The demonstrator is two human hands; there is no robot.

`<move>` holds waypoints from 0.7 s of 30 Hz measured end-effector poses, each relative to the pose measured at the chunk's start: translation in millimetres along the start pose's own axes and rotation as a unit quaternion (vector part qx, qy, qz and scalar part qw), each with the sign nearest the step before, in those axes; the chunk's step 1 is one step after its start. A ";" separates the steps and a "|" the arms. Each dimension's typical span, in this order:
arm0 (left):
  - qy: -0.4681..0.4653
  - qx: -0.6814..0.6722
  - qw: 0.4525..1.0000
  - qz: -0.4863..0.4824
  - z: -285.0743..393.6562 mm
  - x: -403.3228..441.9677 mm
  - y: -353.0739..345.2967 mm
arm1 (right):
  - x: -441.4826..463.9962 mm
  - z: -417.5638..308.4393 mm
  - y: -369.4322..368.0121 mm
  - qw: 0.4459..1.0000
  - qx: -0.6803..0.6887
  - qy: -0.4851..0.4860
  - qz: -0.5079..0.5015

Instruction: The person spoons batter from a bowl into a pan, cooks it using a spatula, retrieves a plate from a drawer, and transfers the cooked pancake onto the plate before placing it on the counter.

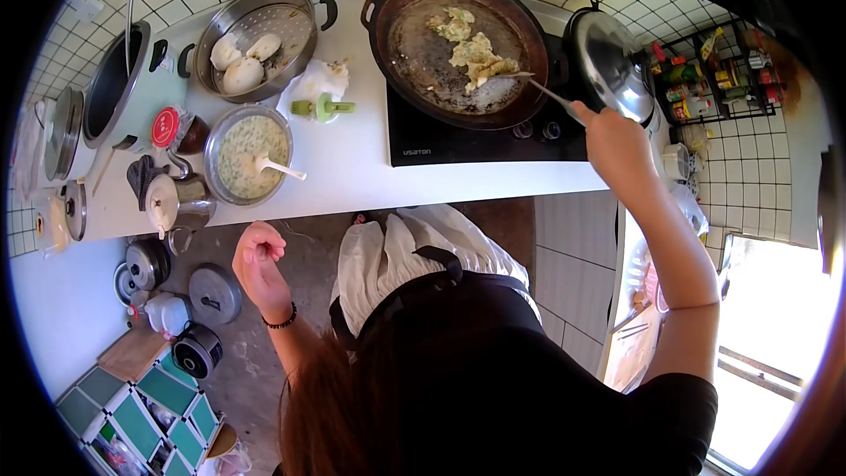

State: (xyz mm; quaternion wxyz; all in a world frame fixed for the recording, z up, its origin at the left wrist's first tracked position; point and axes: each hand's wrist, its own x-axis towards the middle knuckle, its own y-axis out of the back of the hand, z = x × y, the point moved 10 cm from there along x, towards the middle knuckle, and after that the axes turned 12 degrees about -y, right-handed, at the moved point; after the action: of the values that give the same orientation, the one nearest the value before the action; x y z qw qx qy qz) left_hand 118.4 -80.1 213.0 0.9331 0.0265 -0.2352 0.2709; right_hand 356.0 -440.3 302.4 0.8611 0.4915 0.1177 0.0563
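Observation:
My right hand (617,145) is closed round the handle of a metal spatula (552,95). The spatula's far end touches pieces of pale yellow-green fried batter (480,57), perhaps egg, in a wide dark pan (414,92). This pan stands on a black induction cooker (458,145). Below the counter's front edge, my left hand (261,260) hangs with loosely bent fingers and nothing in it. Nearest to it on the counter are a steel kettle (192,201) and a metal bowl (211,159) of greenish batter, with a white spoon (280,167) in the batter.
Left of the pan, a steamer (304,44) holds several white buns, beside a green-handled tool (323,108). A large pot (145,92) stands farther left. A shiny domed lid (608,66) leans right of the pan, near a spice rack (718,75). Lidded pots (214,293) are on the floor.

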 end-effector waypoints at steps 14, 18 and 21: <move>0.002 -0.007 1.000 -0.011 -2.6 7.1 -1.7 | 0.6 41.4 25.2 0.992 0.033 -0.050 0.107; -0.001 -0.004 1.000 -0.018 0.2 11.9 -5.3 | 12.8 33.2 -2.9 0.996 0.027 -0.037 0.072; -0.001 -0.004 1.000 -0.018 0.0 12.5 -3.1 | 2.7 36.3 -8.6 0.997 0.021 -0.035 0.067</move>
State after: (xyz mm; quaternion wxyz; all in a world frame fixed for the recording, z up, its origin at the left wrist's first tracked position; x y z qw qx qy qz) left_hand 129.3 -76.5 218.9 0.9376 0.0267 -0.2364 0.2534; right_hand 367.9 -474.4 312.4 0.8485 0.5179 0.0552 0.0940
